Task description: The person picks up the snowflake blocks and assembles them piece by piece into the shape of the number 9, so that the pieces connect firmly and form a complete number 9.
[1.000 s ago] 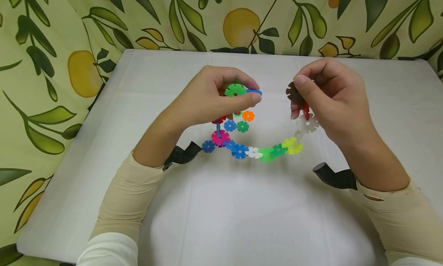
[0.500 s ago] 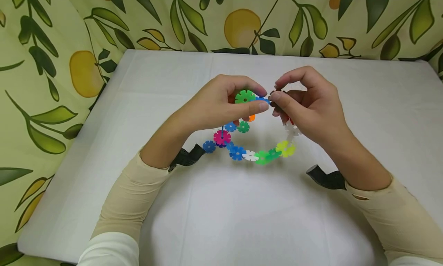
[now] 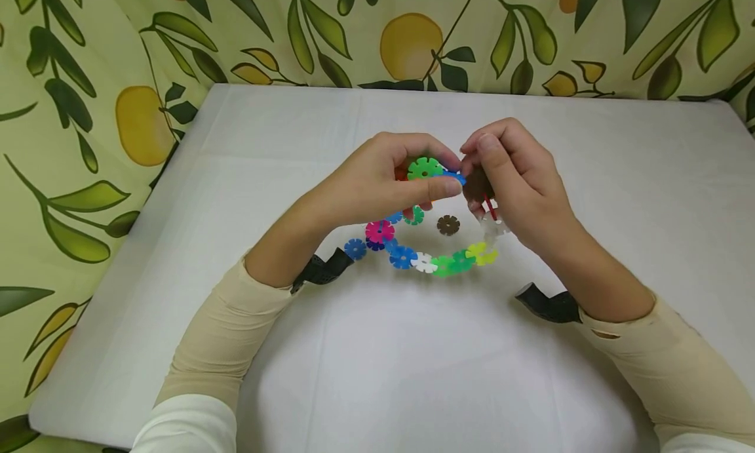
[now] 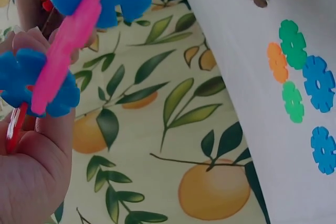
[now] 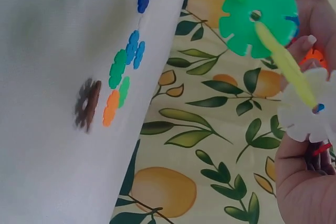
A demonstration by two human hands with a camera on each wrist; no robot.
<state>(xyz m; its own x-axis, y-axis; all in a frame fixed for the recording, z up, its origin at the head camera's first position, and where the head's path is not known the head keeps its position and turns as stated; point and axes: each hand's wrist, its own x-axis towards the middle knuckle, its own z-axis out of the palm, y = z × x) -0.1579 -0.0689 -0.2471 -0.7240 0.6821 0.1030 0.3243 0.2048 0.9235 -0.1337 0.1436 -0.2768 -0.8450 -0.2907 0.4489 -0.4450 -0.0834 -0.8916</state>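
A chain of notched plastic snowflake discs spans both hands; its green and yellow discs (image 3: 462,261) hang in a curve between them. My left hand (image 3: 377,177) pinches a blue disc (image 3: 455,177) between thumb and fingers, beside a bright green disc (image 3: 425,169). My right hand (image 3: 522,184) has curled fingers around the chain's other end, at a red disc (image 3: 489,208) next to a clear disc (image 3: 494,226). A brown disc (image 3: 448,225) is apart from both hands. Tilted with its shadow close by in the right wrist view, it may or may not touch the table.
Loose orange (image 5: 111,108), green (image 5: 117,69) and blue discs lie on the white table (image 3: 377,368) below the hands. Black curved mounts (image 3: 550,303) project from both wrists. A leaf-and-fruit patterned cloth (image 3: 330,33) hangs behind the table.
My right hand has moved left, close to the left hand. The brown disc has left its thumb and finger and is now below, between the hands. My left hand has shifted slightly right.
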